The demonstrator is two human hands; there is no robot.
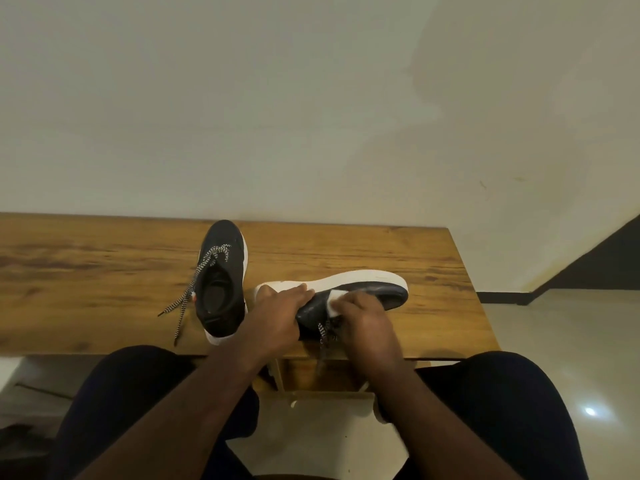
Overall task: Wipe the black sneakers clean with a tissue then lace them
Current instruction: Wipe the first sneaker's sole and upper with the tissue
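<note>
Still mid-wipe: the right hand (363,318) presses a tissue (335,304) to the tipped sneaker (367,289) on the table (104,271), left hand (277,315) gripping its heel, second sneaker (221,282) just left of it, lacing not yet begun.

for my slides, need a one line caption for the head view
Left hand steadies a tipped sneaker while the right hand wipes it with a tissue.

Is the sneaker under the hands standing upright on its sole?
No, the sneaker being wiped lies tipped on its side on the table, its white sole facing the wall.
</note>
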